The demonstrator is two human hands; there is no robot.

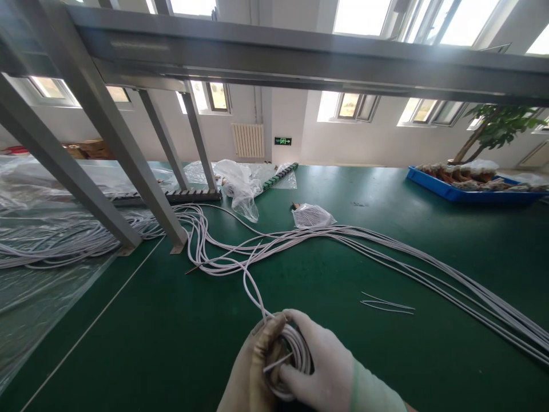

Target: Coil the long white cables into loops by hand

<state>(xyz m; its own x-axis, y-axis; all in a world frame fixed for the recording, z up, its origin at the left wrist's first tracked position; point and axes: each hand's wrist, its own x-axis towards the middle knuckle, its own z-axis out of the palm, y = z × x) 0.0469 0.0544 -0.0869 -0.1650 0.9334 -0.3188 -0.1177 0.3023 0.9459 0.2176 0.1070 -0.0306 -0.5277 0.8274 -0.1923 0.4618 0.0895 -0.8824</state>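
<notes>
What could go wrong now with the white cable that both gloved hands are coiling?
The free cable runs from the coil in the left hand and right hand into a crossed pile of cables; pulling might snag or knot it. It could also drag the small plastic bag nearby.

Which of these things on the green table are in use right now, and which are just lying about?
In use:
left hand
right hand
coil, held by both gloved hands
cable running from the coil
cable bundle

Lying about:
blue tray
plastic bags
small bag
two cut wires
plant
</notes>
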